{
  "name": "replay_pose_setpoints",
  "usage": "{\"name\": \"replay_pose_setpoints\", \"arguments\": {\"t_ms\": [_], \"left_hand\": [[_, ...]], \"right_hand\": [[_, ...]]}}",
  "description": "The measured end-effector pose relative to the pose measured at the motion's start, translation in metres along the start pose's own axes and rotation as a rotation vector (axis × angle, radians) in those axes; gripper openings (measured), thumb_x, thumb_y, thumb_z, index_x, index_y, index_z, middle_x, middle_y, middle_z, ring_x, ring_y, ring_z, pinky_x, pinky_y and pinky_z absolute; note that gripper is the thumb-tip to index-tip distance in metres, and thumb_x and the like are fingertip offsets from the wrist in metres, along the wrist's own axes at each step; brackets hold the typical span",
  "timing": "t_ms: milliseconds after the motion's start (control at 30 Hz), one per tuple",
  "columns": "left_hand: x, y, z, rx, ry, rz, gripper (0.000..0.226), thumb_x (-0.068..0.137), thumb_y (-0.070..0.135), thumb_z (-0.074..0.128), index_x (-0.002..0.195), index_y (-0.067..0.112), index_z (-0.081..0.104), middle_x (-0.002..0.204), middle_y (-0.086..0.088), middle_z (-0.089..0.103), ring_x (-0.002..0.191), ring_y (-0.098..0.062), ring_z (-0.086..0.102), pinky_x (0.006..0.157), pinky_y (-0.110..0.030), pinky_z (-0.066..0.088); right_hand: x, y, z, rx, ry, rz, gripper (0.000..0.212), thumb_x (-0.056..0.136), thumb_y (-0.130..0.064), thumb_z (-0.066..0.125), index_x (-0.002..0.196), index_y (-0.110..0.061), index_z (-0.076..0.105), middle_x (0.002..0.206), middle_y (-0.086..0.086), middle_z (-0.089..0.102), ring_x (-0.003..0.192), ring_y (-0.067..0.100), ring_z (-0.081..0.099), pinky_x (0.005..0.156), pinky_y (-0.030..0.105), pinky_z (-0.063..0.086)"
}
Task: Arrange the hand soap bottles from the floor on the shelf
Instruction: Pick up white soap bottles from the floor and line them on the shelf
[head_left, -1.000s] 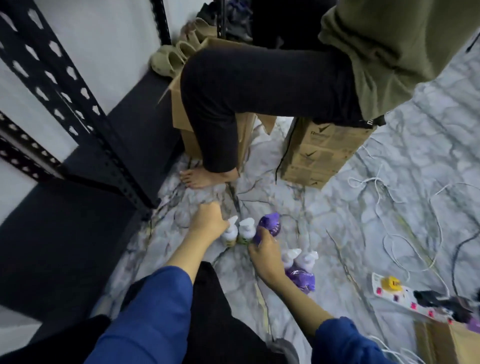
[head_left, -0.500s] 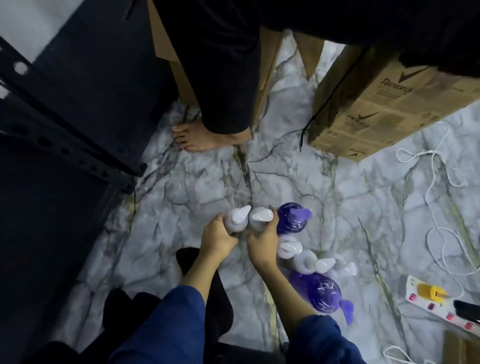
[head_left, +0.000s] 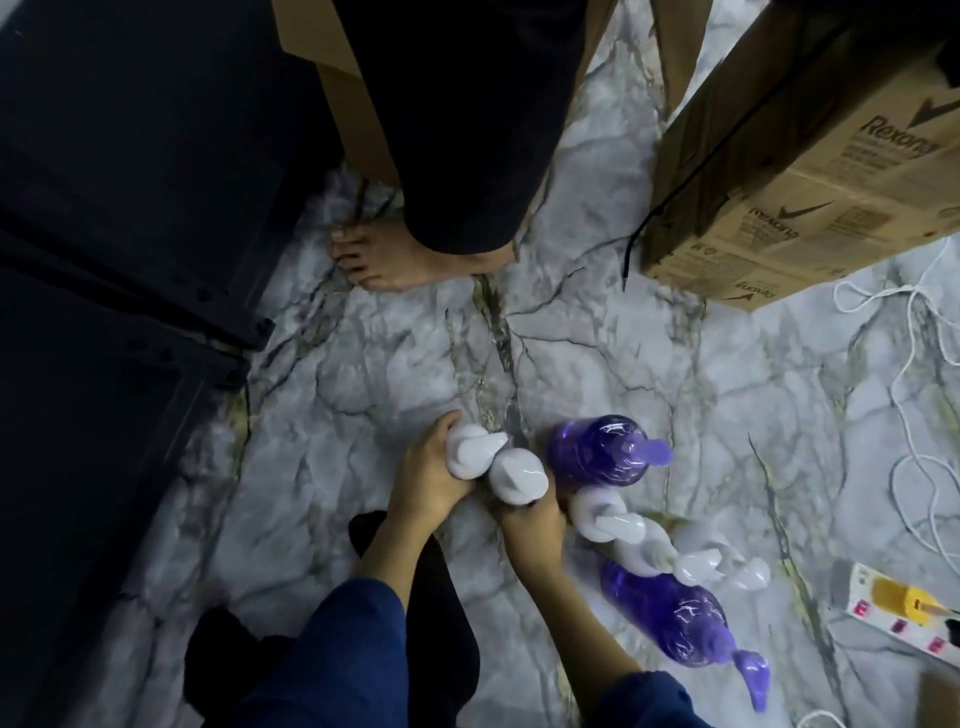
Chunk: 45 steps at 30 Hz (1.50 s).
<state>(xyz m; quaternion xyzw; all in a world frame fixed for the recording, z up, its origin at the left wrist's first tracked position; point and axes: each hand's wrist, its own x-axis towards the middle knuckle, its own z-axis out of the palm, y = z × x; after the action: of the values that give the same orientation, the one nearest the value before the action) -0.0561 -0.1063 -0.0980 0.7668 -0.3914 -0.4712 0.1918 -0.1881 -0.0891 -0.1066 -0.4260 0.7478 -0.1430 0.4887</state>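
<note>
Left hand (head_left: 426, 480) grips white bottle (head_left: 470, 457); right hand (head_left: 532, 519) grips second white bottle (head_left: 517, 475); forearms reach down.

Rexona cardboard box (head_left: 810, 171) at 2 o'clock, bystander's bare foot (head_left: 395, 260) at 12, power strip (head_left: 904, 618) at 4, white cable (head_left: 904, 364) at 3, all on the marble floor (head_left: 597, 353).

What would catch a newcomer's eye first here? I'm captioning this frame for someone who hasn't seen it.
Low in the middle, the left hand and right hand each grip a white pump bottle on the marble floor. Just right of them stand two vivid purple bottles. A bare foot stands above, beside a cardboard box.
</note>
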Motion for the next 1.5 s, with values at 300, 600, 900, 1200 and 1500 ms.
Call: {"name": "replay_pose_setpoints", "arguments": {"t_ms": [300,600,900,1200,1500], "left_hand": [[-0.01,-0.01,-0.01,-0.183,-0.023,0.027,0.067,0.063,0.009,0.084,0.122,0.022,0.057,0.111,0.009,0.065,0.105,-0.014,0.061,0.085,-0.028,0.049],[-0.059,0.057,-0.084,-0.359,0.104,0.077,0.06,0.071,0.014,0.081,0.114,0.037,0.047,0.099,0.011,0.059,0.088,-0.007,0.058,0.074,-0.019,0.048],[-0.154,0.125,-0.145,-0.54,0.383,0.403,0.077,0.071,0.007,0.081,0.132,0.037,0.044,0.113,0.022,0.06,0.092,0.008,0.062,0.075,-0.008,0.048],[-0.258,0.171,-0.229,-0.563,0.713,0.619,0.084,0.072,0.023,0.081,0.131,0.06,0.034,0.124,0.026,0.056,0.11,0.004,0.056,0.09,-0.018,0.044],[-0.348,0.189,-0.303,-0.483,1.024,0.781,0.081,0.077,0.025,0.077,0.129,0.06,0.026,0.104,0.038,0.054,0.091,0.02,0.056,0.077,-0.004,0.044]], "right_hand": [[-0.007,-0.022,-0.012,0.129,-0.051,-0.099,0.037,0.071,-0.022,0.075,0.092,-0.046,0.057,0.099,-0.012,0.065,0.097,0.003,0.061,0.088,0.026,0.049],[-0.058,-0.076,-0.035,0.431,0.007,-0.323,0.058,0.071,-0.036,0.075,0.123,-0.024,0.05,0.109,-0.003,0.064,0.099,0.014,0.063,0.088,0.038,0.053],[-0.139,-0.162,-0.064,0.535,0.057,-0.65,0.074,0.075,-0.055,0.062,0.139,-0.051,0.024,0.138,-0.013,0.046,0.117,-0.001,0.053,0.1,0.035,0.047],[-0.225,-0.249,-0.088,0.579,-0.026,-0.944,0.068,0.091,-0.031,0.061,0.145,-0.045,0.022,0.107,-0.037,0.038,0.097,-0.024,0.047,0.08,0.009,0.039],[-0.319,-0.334,-0.083,0.609,-0.17,-1.192,0.065,0.09,-0.041,0.059,0.141,-0.054,0.021,0.117,-0.024,0.042,0.105,-0.005,0.05,0.096,0.029,0.042]]}}
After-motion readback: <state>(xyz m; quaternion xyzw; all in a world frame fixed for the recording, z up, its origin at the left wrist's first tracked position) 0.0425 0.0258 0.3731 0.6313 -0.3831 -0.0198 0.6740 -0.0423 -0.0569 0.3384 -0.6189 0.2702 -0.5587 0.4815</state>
